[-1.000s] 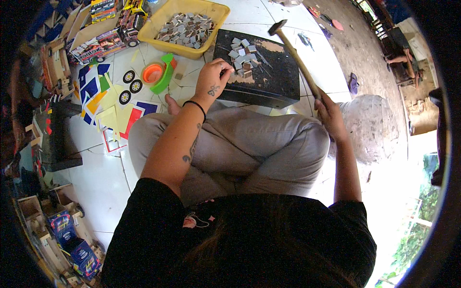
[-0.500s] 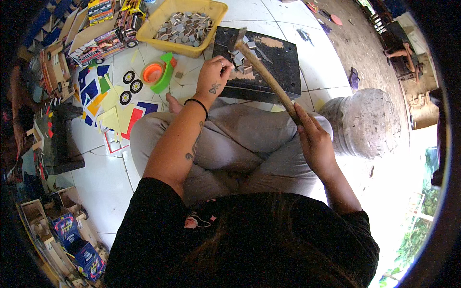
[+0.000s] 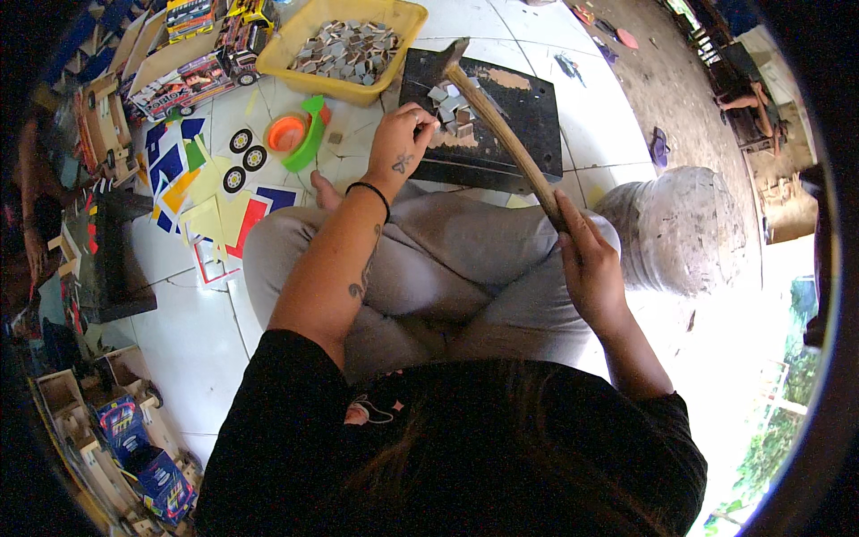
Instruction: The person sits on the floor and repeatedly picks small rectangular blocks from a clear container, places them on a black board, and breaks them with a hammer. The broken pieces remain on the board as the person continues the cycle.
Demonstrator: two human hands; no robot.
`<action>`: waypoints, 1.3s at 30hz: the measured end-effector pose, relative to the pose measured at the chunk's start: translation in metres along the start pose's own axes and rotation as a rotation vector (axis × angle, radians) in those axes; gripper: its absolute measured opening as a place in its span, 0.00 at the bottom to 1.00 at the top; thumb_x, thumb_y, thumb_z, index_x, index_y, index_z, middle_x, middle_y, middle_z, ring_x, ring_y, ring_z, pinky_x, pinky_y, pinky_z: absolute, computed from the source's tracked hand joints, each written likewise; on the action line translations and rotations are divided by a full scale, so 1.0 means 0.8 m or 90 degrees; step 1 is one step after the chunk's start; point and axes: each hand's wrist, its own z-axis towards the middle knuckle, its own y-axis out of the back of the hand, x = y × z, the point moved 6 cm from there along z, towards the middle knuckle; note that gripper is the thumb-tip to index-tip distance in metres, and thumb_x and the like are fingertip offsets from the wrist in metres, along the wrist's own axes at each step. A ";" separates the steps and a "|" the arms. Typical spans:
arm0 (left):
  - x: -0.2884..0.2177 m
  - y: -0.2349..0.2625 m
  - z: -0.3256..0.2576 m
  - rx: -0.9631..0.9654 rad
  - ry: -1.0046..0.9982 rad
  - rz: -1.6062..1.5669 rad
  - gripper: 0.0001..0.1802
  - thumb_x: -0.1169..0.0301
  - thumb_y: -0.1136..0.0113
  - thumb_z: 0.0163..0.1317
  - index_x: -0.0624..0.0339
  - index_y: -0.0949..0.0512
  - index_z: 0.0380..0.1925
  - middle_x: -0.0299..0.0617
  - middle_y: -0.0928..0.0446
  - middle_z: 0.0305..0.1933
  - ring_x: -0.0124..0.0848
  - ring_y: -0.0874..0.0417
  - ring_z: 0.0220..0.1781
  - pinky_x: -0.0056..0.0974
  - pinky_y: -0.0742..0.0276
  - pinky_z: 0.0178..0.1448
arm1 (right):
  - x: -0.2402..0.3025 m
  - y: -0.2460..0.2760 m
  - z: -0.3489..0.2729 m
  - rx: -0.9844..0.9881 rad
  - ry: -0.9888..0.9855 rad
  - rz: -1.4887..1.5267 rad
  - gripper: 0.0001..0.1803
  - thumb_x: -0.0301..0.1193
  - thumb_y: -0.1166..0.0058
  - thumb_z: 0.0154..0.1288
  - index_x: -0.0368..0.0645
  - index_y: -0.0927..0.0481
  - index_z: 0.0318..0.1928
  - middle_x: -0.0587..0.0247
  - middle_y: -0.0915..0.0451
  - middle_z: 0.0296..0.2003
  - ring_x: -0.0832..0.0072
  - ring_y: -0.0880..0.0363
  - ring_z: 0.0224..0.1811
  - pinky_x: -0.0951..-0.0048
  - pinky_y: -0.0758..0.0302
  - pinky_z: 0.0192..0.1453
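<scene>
My right hand [image 3: 591, 264] is wrapped round the lower end of the wooden handle of a hammer [image 3: 512, 143]. The hammer slants up to the left, its metal head over the far left part of a low black block [image 3: 537, 134]. My left hand [image 3: 403, 139] is at the block's left edge, with thumb and fingers pinched together. Whatever is between those fingertips is too small to make out. Just beyond them, small grey and brown square pieces [image 3: 452, 106] lie in a loose heap on the block, partly behind the hammer.
A yellow tub [image 3: 403, 36] of similar pieces stands behind my left hand. Nearby are a green plastic piece [image 3: 309, 148], an orange bowl [image 3: 285, 134], black wheel discs [image 3: 255, 158] and coloured sheets [image 3: 246, 228]. Toy trucks [image 3: 183, 85] line the left. A grey rounded drum [image 3: 680, 233] stands right.
The hammer head has risen slightly, away from the heap of pieces. My left hand stays pinched in nearly the same place.
</scene>
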 end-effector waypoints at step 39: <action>-0.019 -0.018 -0.012 -0.040 -0.123 0.290 0.08 0.69 0.46 0.61 0.62 0.23 0.29 0.45 0.24 0.27 0.44 0.23 0.34 0.46 0.31 0.45 | -0.004 -0.011 -0.006 -0.026 -0.009 0.025 0.31 0.23 0.53 0.63 0.53 0.39 0.67 0.47 0.24 0.45 0.51 0.21 0.41 0.56 0.23 0.42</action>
